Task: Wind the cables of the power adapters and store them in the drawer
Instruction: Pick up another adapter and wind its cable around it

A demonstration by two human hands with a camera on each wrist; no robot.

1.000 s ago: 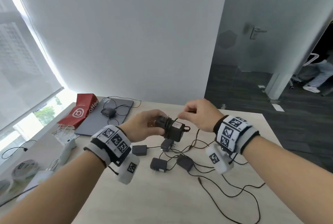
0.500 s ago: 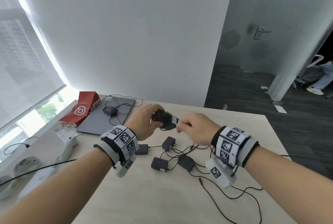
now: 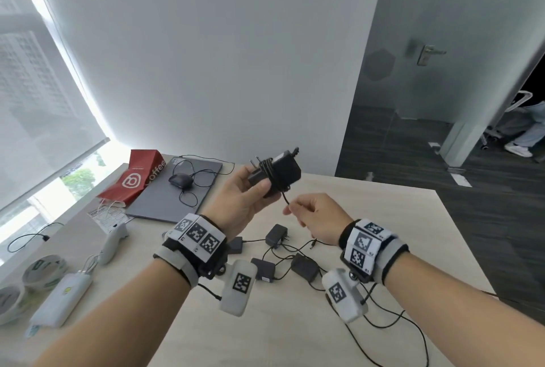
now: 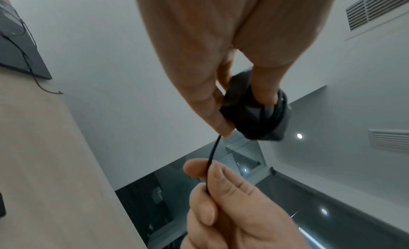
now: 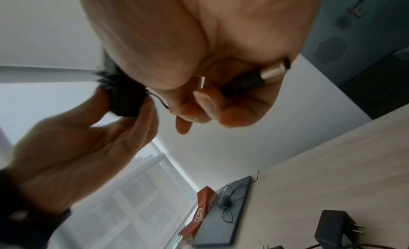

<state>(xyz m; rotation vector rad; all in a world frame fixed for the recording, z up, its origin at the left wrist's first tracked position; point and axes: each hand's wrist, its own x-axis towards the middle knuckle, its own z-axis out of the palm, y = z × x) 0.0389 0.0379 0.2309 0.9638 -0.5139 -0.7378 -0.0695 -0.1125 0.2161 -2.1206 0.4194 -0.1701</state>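
Note:
My left hand (image 3: 250, 192) grips a black power adapter (image 3: 278, 172) palm-up, raised above the table, prongs pointing up-left. Its cable is wound in several turns round the body. A short free end of the cable (image 3: 285, 199) runs down to my right hand (image 3: 293, 208), which pinches it just below the adapter. The left wrist view shows the adapter (image 4: 256, 116) between thumb and fingers and the cable (image 4: 212, 153) going into my right hand (image 4: 221, 191). In the right wrist view the silver barrel plug (image 5: 273, 73) lies inside my right fingers. Several unwound adapters (image 3: 275, 235) lie on the table.
Loose black cables (image 3: 383, 322) trail across the wooden table (image 3: 383, 210) under my right forearm. A grey laptop (image 3: 165, 204) with a mouse (image 3: 180, 180), a red coffee bag (image 3: 138, 177), a white controller (image 3: 113, 241), tape rolls (image 3: 44, 269) and a white box (image 3: 63, 298) sit left. No drawer in view.
My left hand has lifted the adapter higher and turned it palm-up. My right hand has dropped below it, still pinching the cable end.

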